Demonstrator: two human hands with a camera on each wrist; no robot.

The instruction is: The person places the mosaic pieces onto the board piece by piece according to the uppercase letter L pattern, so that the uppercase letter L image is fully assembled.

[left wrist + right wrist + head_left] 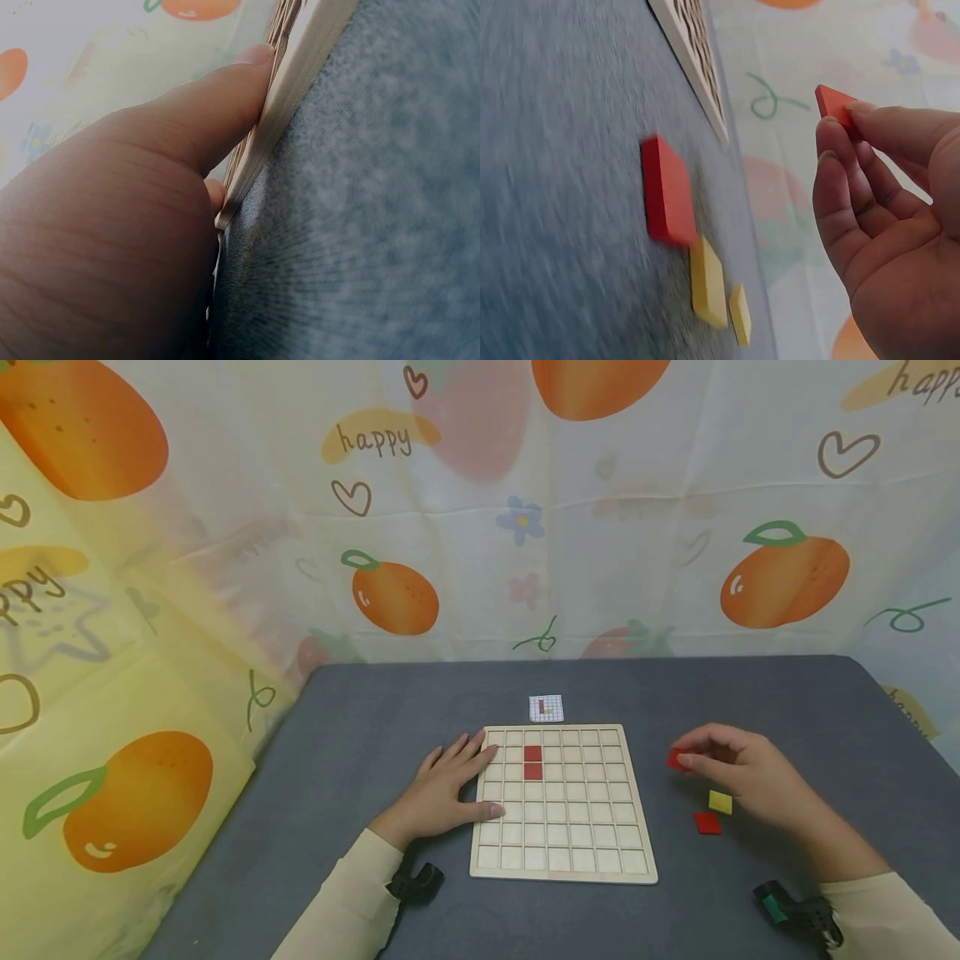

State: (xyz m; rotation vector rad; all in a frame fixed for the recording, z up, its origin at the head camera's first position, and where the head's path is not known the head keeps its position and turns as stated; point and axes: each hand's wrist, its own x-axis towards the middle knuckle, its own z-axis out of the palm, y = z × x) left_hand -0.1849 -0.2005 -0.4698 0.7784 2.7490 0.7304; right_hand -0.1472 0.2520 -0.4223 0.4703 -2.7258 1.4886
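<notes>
In the head view, a pale wooden grid board (pixel 585 814) lies on the table, with two red tiles (pixel 532 771) in adjoining squares of one column. My left hand (pixel 452 789) rests on the board's left edge, fingers spread and straight; its thumb (pixel 217 105) lies on the rim in the left wrist view. To the right of the board, my right hand (pixel 757 777) pinches a red square tile (pixel 834 109) between thumb and fingertips, above the table. Below that hand lie another red tile (pixel 707 823) and a yellow tile (pixel 720 802). The right wrist view shows a second yellow tile (pixel 740 315).
A small printed grid card (pixel 546 708) with coloured squares lies just behind the board. The grey table (pixel 390 710) reaches back to a fruit-patterned cloth (pixel 465 543). A black wrist camera (pixel 420 885) sits below the left hand, another (pixel 795 914) below the right.
</notes>
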